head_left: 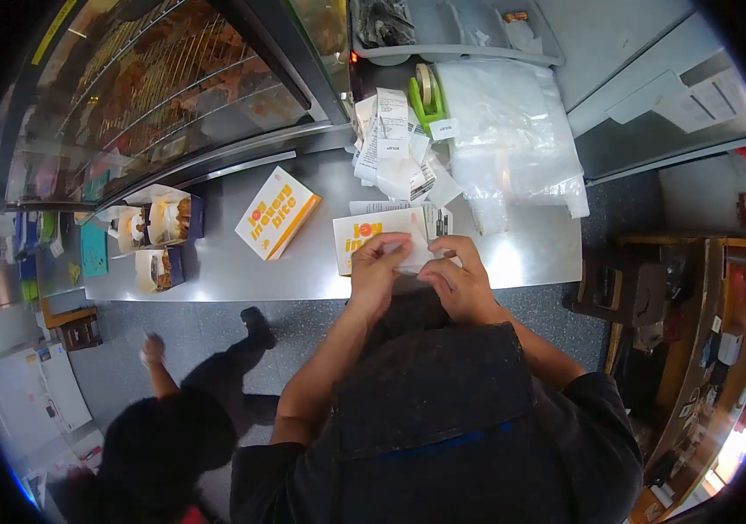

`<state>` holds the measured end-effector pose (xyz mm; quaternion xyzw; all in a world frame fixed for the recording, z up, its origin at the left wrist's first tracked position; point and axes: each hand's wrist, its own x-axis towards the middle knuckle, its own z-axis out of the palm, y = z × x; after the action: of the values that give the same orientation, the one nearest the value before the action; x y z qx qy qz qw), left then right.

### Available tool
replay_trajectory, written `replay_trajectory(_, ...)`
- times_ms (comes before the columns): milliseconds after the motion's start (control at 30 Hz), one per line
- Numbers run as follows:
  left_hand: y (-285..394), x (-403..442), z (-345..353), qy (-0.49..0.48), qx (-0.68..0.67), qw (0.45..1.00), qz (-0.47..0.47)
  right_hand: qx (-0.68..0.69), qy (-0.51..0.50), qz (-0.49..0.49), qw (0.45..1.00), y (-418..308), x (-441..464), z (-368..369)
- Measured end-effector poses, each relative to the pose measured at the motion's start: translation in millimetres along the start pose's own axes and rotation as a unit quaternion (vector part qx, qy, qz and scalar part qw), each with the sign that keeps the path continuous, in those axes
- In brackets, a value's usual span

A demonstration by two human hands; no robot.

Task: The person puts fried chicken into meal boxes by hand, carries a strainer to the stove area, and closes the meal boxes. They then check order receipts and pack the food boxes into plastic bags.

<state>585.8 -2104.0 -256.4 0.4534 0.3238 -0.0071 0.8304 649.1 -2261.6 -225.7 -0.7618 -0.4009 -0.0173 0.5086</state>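
Observation:
Just in front of me a white and yellow printed carton (346, 237) lies at the counter's front edge. Over its right part is my left hand (380, 272), thumb and fingers pinched together. My right hand (460, 284) is close beside it at the carton's right end, its fingers curled in a pinch too. Between the two hands is a thin pale piece I cannot name; the fingers hide most of it. A printed paper slip (439, 218) shows behind the carton. To the left, apart from my hands, a second matching carton (277, 214) lies closed.
Behind are loose receipts (393, 131), a green tape dispenser (426, 112) and a stack of clear plastic bags (512, 122). Open food boxes (169, 218) stand at left, under a glass-fronted warming cabinet (172, 96). Another person (163, 437) is on the floor side, lower left.

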Motion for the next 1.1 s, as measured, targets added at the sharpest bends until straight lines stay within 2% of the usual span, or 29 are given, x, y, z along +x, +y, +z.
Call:
replay_trajectory(67, -2.5, 15.6, -17.6, 0.115, 0.090, 0.975, 0.169, 0.033, -0.017, 0.001, 0.999, 1.9, -0.4, 1.8)
replay_trajectory(100, 6.8, 28.2, -31.7, 0.179, 0.142, 0.932, 0.281, 0.066, -0.033, 0.003, 0.997, 2.7, -2.6, 3.0)
replay_trajectory(133, 20.7, 40.3, -49.7, 0.239, 0.193, 0.871, 0.385, 0.066, -0.035, 0.006, 0.997, 3.5, -6.6, 3.7)
replay_trajectory(167, 43.7, 40.3, -64.2, 0.268, 0.308, 0.793, 0.453, 0.057, -0.057, 0.042, 0.996, 5.3, -10.9, 4.1)
replay_trajectory(200, 62.1, 39.3, -71.0, 0.290, 0.415, 0.695, 0.512, 0.048, -0.079, 0.076, 0.993, 7.3, -13.9, 5.4)
replay_trajectory(233, 61.1, 45.7, -73.0, 0.292, 0.413, 0.695, 0.511, 0.048, -0.082, 0.075, 0.993, 10.4, -14.4, 7.8)
replay_trajectory(300, 52.1, 50.3, -76.8, 0.074, 0.596, 0.656, 0.458, 0.014, -0.141, 0.080, 0.987, 18.1, -15.4, 14.3)
replay_trajectory(333, 44.6, 45.0, -77.2, 0.078, 0.595, 0.656, 0.457, 0.015, -0.145, 0.078, 0.986, 23.4, -15.8, 19.7)
replay_trajectory(400, 27.9, 31.6, -76.7, -0.145, 0.749, 0.578, 0.290, -0.036, -0.200, 0.045, 0.978, 36.1, -16.9, 31.3)
replay_trajectory(433, 26.3, 32.1, -79.1, -0.146, 0.749, 0.579, 0.289, -0.036, -0.201, 0.047, 0.978, 41.8, -17.3, 36.8)
replay_trajectory(500, 21.4, 33.9, -84.5, -0.169, 0.798, 0.503, 0.286, -0.051, -0.225, -0.023, 0.973, 49.7, -20.1, 47.8)
replay_trajectory(633, 17.6, 45.9, -91.4, -0.141, 0.758, 0.534, 0.345, -0.048, -0.265, -0.036, 0.962, 54.9, -19.9, 70.6)
replay_trajectory(700, 17.8, 49.2, -94.1, -0.146, 0.729, 0.553, 0.375, -0.040, -0.226, -0.034, 0.973, 56.6, -18.8, 80.7)
replay_trajectory(933, 16.0, 50.7, -98.5, -0.146, 0.701, 0.589, 0.375, -0.011, -0.227, -0.040, 0.973, 77.1, -0.9, 86.0)
replay_trajectory(1000, 15.3, 49.6, -98.0, -0.149, 0.703, 0.586, 0.374, -0.010, -0.261, 0.040, 0.965, 74.3, 7.2, 79.6)
replay_trajectory(1100, 15.7, 48.3, -96.0, -0.149, 0.705, 0.586, 0.370, -0.053, -0.215, 0.044, 0.974, 69.6, 21.2, 72.9)
